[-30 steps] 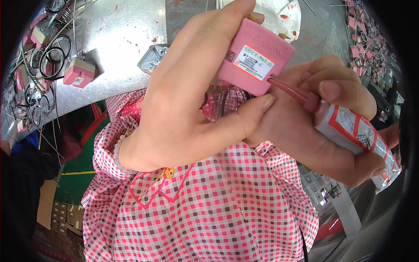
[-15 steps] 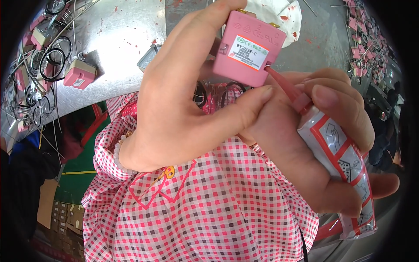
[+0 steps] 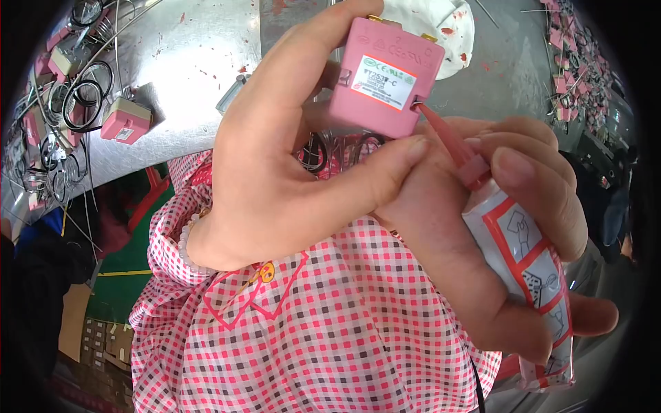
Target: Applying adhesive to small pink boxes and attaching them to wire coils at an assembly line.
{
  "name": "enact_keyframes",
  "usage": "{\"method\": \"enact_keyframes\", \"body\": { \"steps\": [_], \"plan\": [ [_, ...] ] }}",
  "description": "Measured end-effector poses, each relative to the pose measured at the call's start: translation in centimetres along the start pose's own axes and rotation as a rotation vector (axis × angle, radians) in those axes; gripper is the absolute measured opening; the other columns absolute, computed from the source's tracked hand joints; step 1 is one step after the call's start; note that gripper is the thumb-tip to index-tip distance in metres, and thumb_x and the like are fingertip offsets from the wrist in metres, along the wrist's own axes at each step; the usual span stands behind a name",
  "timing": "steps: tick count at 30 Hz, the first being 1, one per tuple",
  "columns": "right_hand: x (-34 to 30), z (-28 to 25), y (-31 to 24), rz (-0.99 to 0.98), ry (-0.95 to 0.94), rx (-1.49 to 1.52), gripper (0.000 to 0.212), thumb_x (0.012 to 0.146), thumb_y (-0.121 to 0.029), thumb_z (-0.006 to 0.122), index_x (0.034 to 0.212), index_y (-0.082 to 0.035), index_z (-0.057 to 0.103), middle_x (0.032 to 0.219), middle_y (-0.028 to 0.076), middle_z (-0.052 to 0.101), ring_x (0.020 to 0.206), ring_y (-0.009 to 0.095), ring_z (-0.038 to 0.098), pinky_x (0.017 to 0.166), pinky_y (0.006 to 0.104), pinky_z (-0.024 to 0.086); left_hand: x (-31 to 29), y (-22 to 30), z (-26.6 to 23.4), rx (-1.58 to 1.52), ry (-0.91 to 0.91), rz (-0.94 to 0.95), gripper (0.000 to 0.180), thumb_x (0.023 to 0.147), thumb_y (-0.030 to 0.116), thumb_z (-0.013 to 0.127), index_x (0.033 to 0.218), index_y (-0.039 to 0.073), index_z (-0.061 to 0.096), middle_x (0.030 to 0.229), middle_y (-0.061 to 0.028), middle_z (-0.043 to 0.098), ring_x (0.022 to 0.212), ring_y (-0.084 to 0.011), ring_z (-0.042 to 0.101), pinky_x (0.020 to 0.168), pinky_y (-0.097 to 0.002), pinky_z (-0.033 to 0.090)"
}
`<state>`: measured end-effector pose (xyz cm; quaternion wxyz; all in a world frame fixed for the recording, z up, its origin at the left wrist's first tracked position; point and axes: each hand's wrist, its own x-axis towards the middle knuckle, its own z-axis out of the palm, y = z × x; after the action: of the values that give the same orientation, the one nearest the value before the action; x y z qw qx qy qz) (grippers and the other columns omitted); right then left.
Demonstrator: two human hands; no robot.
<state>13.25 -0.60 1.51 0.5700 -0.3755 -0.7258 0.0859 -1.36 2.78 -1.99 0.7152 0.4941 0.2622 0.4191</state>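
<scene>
On the counter (image 3: 193, 62) at far left lie wire coils (image 3: 82, 103) and a spare pink box (image 3: 125, 120). The left hand (image 3: 275, 165) is closed around a pink box (image 3: 385, 76), held up close. The right hand (image 3: 496, 241) grips a tube (image 3: 530, 275); its long axis slants up-left, and the red nozzle (image 3: 447, 141) touches a hole at the box's lower right corner.

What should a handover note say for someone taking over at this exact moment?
Left hand: grips the pink box, held up over the metal table.
Right hand: holds the tube, its red nozzle tip at a hole on the box's lower right edge.
Done: nozzle placed at the hole.
Left: whether anything has come out cannot be seen. Another pink box and wire coils lie on the table.
</scene>
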Motion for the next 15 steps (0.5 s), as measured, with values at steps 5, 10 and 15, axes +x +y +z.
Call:
{"method": "enact_keyframes", "body": {
  "steps": [5, 10, 15],
  "plan": [
    [0.0, 0.6, 0.1, -0.026, 0.162, 0.001, 0.064, 0.085, -0.056, 0.021, 0.104, 0.0, 0.046, 0.071, 0.016, 0.055, 0.046, 0.022, 0.047, 0.042, 0.0299, 0.035, 0.1, 0.0, -0.3, 0.029, -0.014, 0.005, 0.065, 0.073, 0.003, 0.063, 0.126, -0.01, 0.027, 0.12, -0.0194, 0.043, 0.108, -0.0195, 0.046, 0.09, -0.0282, 0.036],
    [-0.1, 1.6, 0.1, -0.066, 0.332, -0.002, 0.058, 0.085, -0.053, 0.022, 0.107, -0.004, 0.044, 0.067, 0.015, 0.054, 0.043, 0.021, 0.043, 0.041, 0.0289, 0.032, 0.1, 0.2, -0.1, 0.0, -0.018, 0.023, 0.066, 0.074, 0.005, 0.062, 0.127, -0.01, 0.025, 0.121, -0.0199, 0.043, 0.109, -0.02, 0.045, 0.09, -0.0281, 0.036],
    [0.6, 2.9, 0.2, -0.123, 0.511, -0.001, 0.053, 0.086, -0.051, 0.023, 0.11, -0.009, 0.043, 0.062, 0.014, 0.053, 0.04, 0.019, 0.04, 0.04, 0.0279, 0.03, 0.3, -0.8, -0.1, -0.099, 0.007, 0.034, 0.066, 0.076, 0.007, 0.06, 0.128, -0.01, 0.023, 0.123, -0.0219, 0.04, 0.108, -0.0208, 0.046, 0.088, -0.0322, 0.041]
  ]
}}
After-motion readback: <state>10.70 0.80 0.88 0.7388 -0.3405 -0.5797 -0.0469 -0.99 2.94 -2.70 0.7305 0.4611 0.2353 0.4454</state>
